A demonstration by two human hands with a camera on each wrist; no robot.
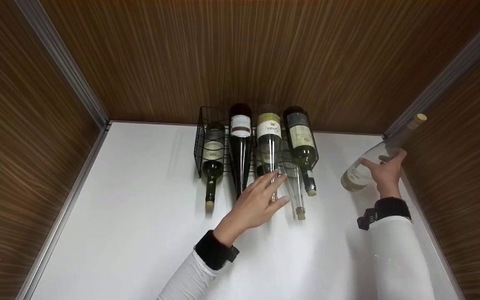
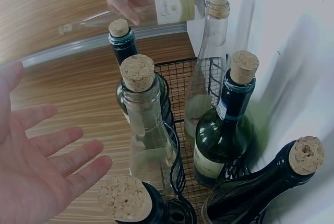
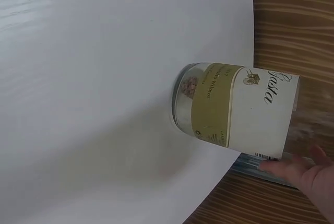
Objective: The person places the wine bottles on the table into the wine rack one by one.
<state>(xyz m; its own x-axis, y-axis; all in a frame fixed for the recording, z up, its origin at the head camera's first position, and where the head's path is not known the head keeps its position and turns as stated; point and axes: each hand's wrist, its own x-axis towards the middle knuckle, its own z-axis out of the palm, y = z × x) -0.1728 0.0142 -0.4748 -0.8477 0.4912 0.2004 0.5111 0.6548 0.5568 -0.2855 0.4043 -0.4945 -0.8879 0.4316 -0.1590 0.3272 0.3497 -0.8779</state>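
In the head view, my left hand (image 1: 256,202) reaches over the necks of several corked wine bottles with its fingers extended, overlapping a clear bottle with a white and yellow label (image 1: 268,125). The left wrist view shows that palm (image 2: 39,161) bare beside the corks. At the right side, my right hand (image 1: 386,171) grips a clear glass bottle (image 1: 356,177) around its body. This bottle leans, its cork up toward the right wall and its base low by the white table. Its white and olive label (image 3: 258,109) fills much of the right wrist view, fingers along its underside.
A black wire rack (image 1: 198,150) stands against the back panel, holding bottles with necks facing me: a dark slim bottle (image 1: 240,143), a green bottle (image 1: 302,139), another green one (image 1: 213,166) and a clear one (image 1: 295,183). Wood-grain walls (image 1: 469,166) enclose the white table (image 1: 140,216).
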